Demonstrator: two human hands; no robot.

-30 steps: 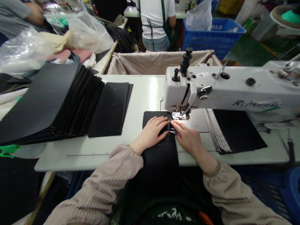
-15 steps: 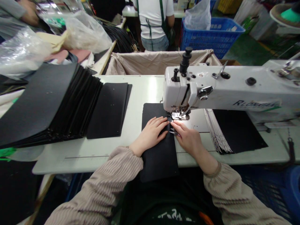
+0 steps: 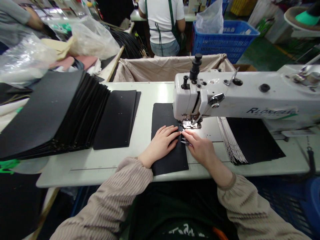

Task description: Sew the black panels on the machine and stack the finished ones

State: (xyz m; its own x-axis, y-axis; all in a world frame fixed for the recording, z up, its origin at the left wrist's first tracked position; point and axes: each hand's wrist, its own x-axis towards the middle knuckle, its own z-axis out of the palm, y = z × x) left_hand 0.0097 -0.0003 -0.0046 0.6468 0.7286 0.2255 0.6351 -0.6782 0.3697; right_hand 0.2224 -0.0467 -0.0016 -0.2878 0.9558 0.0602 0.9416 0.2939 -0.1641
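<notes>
A black rectangular panel [image 3: 170, 160] lies flat on the sewing table, its right edge beside the presser foot [image 3: 191, 124] of the white sewing machine [image 3: 232, 95]. My left hand [image 3: 165, 141] rests on the panel with fingers stretched out, palm down. At the panel's right edge, just in front of the foot, is my right hand [image 3: 201, 146], fingertips close to those of the left. Small thread snips [image 3: 185, 141] are tucked in the right hand, blades pointing left; the fingers hide their handles.
On the left stand a tall pile of black panels [image 3: 65, 110] and a lower pile [image 3: 116, 120]. Right of the needle lies a stack of panels with pale edges [image 3: 252, 140]. Behind the table hangs a beige cloth-lined bin [image 3: 150, 68]. A person [image 3: 163, 26] works farther back, near a blue crate [image 3: 225, 38].
The black panel has slid away from me along the foot; its near edge now lies on the table instead of overhanging my lap. Both hands keep nearly the same place.
</notes>
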